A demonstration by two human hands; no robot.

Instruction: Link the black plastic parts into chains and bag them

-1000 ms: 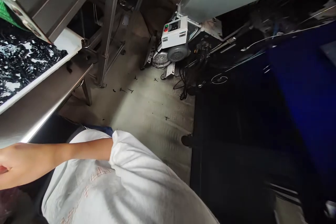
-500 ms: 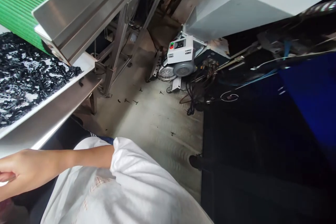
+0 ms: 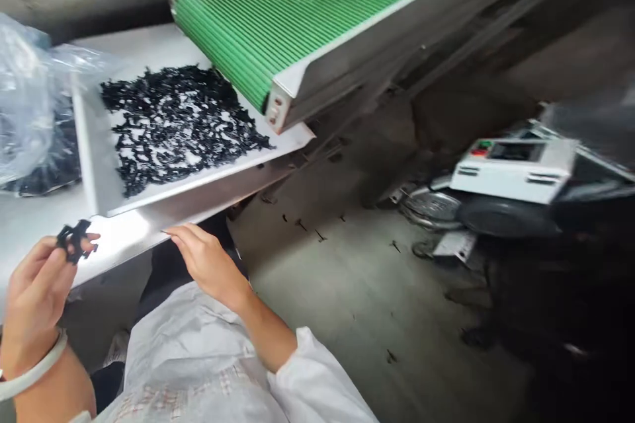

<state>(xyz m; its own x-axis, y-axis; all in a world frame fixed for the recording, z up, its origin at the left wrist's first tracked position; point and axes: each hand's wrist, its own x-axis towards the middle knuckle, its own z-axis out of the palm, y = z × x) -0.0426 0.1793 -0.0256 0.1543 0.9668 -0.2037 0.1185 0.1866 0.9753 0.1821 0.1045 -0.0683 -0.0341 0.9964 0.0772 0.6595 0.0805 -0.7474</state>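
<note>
My left hand (image 3: 40,284), a pale band round its wrist, pinches a small cluster of black plastic parts (image 3: 75,241) above the metal table edge. To its right, my right hand (image 3: 206,261) has its thumb and fingers pressed together at the table's front edge. A thin dark tip (image 3: 165,232) shows at those fingertips, too small to name. Beyond both hands lies a white tray (image 3: 106,195) with a spread of small black plastic parts (image 3: 173,125) in it.
A green ribbed conveyor belt (image 3: 297,6) ends over the tray's far right. Clear plastic bags (image 3: 24,99) with black parts stand at the left. Dark bits lie on the floor (image 3: 307,291). A white control box (image 3: 513,168) is at the right, blurred.
The view has swung left, bringing the whole tray, the bags and my left hand with black parts into sight. My right hand now shows fully, fingertips together near the table edge.
</note>
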